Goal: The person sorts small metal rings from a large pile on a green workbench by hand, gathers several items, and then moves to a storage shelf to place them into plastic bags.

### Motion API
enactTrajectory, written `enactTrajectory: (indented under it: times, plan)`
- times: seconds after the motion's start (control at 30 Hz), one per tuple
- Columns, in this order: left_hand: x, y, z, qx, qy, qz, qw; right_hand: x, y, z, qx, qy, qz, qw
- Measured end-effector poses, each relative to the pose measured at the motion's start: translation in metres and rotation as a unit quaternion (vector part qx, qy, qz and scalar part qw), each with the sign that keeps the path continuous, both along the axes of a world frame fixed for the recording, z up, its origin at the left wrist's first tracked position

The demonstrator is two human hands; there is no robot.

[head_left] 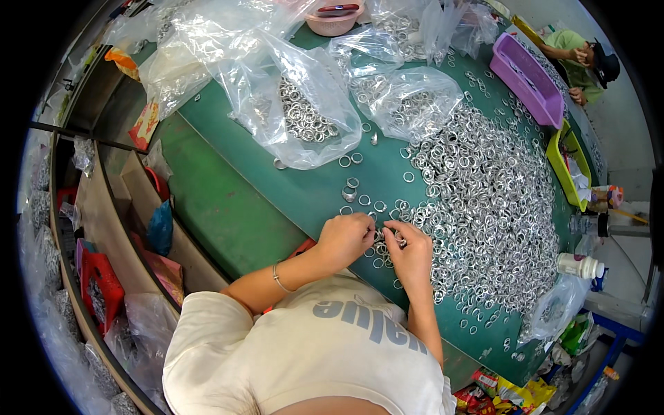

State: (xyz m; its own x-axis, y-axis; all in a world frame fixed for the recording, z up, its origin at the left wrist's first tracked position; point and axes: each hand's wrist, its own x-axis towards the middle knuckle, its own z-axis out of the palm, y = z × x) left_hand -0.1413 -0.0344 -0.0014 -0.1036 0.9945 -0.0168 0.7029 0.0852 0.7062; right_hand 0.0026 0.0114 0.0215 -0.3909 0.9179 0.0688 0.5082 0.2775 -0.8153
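Observation:
My left hand (344, 238) and my right hand (413, 254) meet over the near edge of a green table (228, 207). Their fingertips pinch small silver metal rings (389, 235) between them. A bracelet sits on my left wrist. A large heap of the same silver rings (484, 194) spreads across the table just right of my hands. A few loose rings (351, 188) lie on the green surface just beyond my fingers.
Clear plastic bags holding rings (304, 117) (408, 104) lie at the back. A pink bowl (334, 21), a purple tray (529, 76) and a yellow-green tray (567, 162) line the far and right edges. A white bottle (581, 265) stands right. Another person (584, 59) works at upper right. Shelves (104, 228) run along the left.

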Motion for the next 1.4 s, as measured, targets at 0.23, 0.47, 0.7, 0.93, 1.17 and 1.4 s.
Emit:
enactTrajectory:
  times: [0.23, 0.47, 0.7, 0.93, 1.17, 1.4]
  plan:
    - [-0.023, 0.005, 0.013, -0.189, -0.447, 0.090, 0.870, 0.008, -0.001, 0.007, -0.089, -0.062, 0.005, 0.994]
    - [-0.033, -0.008, 0.003, -0.204, -0.786, -0.054, 0.581, -0.005, -0.017, -0.010, 0.056, -0.158, 0.032, 0.985]
    - [-0.024, -0.033, -0.007, -0.248, -0.808, -0.063, 0.530, -0.012, -0.011, -0.007, 0.083, -0.293, 0.111, 0.946]
    - [-0.012, -0.046, -0.006, -0.189, -0.786, 0.020, 0.588, 0.019, 0.014, -0.007, -0.443, 0.278, 0.038, 0.851]
    - [-0.012, -0.047, -0.011, -0.281, -0.881, 0.077, 0.372, 0.003, 0.015, -0.007, -0.423, 0.547, 0.002, 0.722]
    - [-0.006, -0.045, -0.003, -0.315, -0.878, 0.178, 0.314, -0.025, 0.010, -0.018, 0.140, -0.165, 0.106, 0.970]
